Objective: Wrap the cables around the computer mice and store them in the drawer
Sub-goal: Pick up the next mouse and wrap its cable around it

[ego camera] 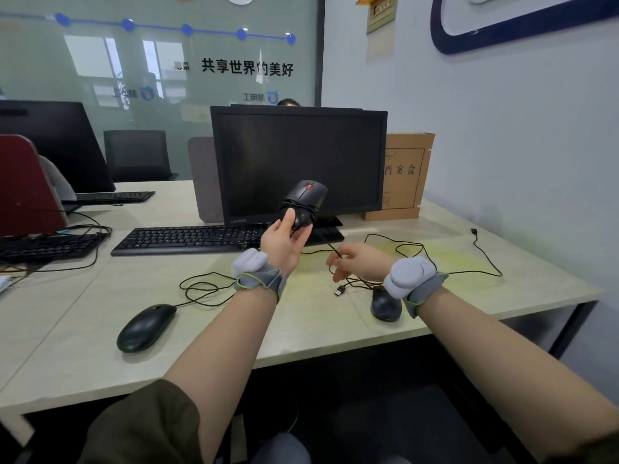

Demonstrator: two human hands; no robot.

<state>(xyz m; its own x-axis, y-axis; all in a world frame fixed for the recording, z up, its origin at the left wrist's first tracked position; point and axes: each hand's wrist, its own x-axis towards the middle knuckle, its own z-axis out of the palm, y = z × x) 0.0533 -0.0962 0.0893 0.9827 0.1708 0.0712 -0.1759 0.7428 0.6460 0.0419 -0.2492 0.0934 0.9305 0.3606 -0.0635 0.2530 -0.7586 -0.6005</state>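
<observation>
My left hand (283, 241) holds a black mouse with a red scroll wheel (306, 199) up in front of the monitor, with several turns of its cable around the body. My right hand (356, 261) pinches that cable (330, 244) just below the mouse. A second black mouse (145, 326) lies on the desk at the left, its cable looped loosely (201, 289). A third dark mouse (385, 303) lies under my right wrist, partly hidden. A USB plug (340, 291) rests beside it. No drawer is in view.
A black monitor (298, 162) and keyboard (191, 239) stand behind my hands on the light desk (301, 333). A brown file box (402, 175) stands at the right. A loose cable with a plug (482, 249) runs toward the wall. Another monitor and keyboard (114, 195) are at the left.
</observation>
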